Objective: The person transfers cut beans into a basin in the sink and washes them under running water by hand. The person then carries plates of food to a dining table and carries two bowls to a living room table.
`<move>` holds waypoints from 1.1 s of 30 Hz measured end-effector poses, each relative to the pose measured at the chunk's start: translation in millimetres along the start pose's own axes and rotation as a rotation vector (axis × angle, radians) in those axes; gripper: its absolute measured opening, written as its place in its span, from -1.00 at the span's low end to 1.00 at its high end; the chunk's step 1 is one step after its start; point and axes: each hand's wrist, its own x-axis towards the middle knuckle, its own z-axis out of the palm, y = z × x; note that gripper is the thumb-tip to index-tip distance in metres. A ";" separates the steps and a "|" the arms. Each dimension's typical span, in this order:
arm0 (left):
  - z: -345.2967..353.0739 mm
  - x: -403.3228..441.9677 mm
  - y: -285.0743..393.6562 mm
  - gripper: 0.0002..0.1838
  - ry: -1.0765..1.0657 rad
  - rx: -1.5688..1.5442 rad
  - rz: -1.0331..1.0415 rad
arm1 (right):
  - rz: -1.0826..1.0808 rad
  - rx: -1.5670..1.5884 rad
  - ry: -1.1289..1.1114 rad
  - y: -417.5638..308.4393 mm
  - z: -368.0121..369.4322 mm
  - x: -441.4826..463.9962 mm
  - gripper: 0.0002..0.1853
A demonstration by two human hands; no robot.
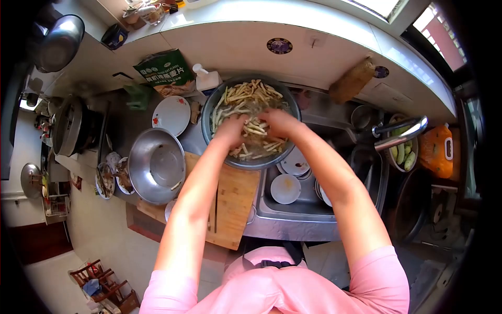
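A large grey basin (294, 104) holds water and many pale yellow-green vegetable strips (253, 94). It rests partly over the sink's left edge. Both my hands are down among the strips. On the left side of the basin, my left hand (232, 131) has its fingers curled into the strips, the tips hidden. My right hand (280, 123) faces it from the right, with fingers bent around some strips near the middle. Strips are heaped thickest along the far side, and cloudy water shows between them.
A wooden cutting board (235, 204) with a knife lies left of the sink (314, 214), which contains plates and bowls. Further left are a steel bowl (157, 166) and a white plate (171, 116). The faucet (402, 133) reaches in from the right, near a bowl of green vegetables (405, 157).
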 end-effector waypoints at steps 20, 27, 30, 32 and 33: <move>-9.6 -20.9 31.3 0.15 0.037 -0.038 -0.375 | 0.306 -0.045 0.076 -35.5 -6.9 -25.4 0.18; 30.3 10.6 12.5 0.20 -0.027 0.064 -0.417 | 0.386 -0.229 -0.022 -30.4 25.4 -5.6 0.10; 19.3 12.6 14.6 0.07 -0.016 0.030 -0.409 | 0.394 -0.233 0.088 -22.1 37.7 1.2 -0.01; 2.5 12.1 19.3 -0.18 0.036 -0.085 -0.417 | 0.271 -0.204 0.189 -11.2 34.7 5.7 -0.25; -1.2 14.1 16.3 -0.18 0.056 -0.084 -0.406 | 0.267 -0.217 0.208 -8.1 23.1 4.7 -0.25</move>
